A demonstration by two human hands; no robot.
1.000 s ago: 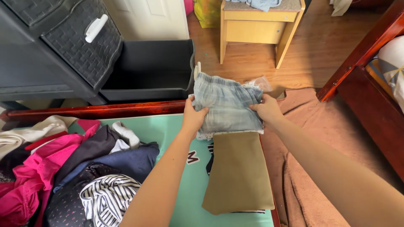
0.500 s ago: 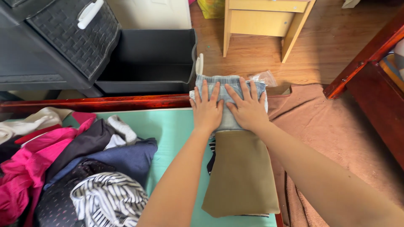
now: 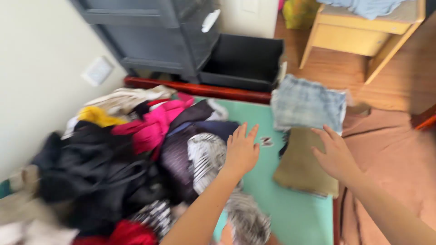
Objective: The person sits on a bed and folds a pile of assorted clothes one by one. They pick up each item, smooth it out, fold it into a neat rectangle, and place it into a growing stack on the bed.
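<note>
Left hand (image 3: 242, 152) hovering with fingers spread, empty, striped garment (image 3: 206, 159) just beside the fingers, right hand (image 3: 336, 154) hovering open, folded denim shorts (image 3: 309, 104) lying beyond its fingertips

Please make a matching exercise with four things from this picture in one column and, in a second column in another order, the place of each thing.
Things:
1. folded light blue garment
2. folded tan garment
3. pink garment
4. open dark drawer

Places:
A. in the loose clothes pile, left of the left hand
B. on the floor beyond the bed's wooden rail
C. on the far end of the tan garment
D. on the green sheet, just left of the right hand

Pairs: 1-C, 2-D, 3-A, 4-B
</note>
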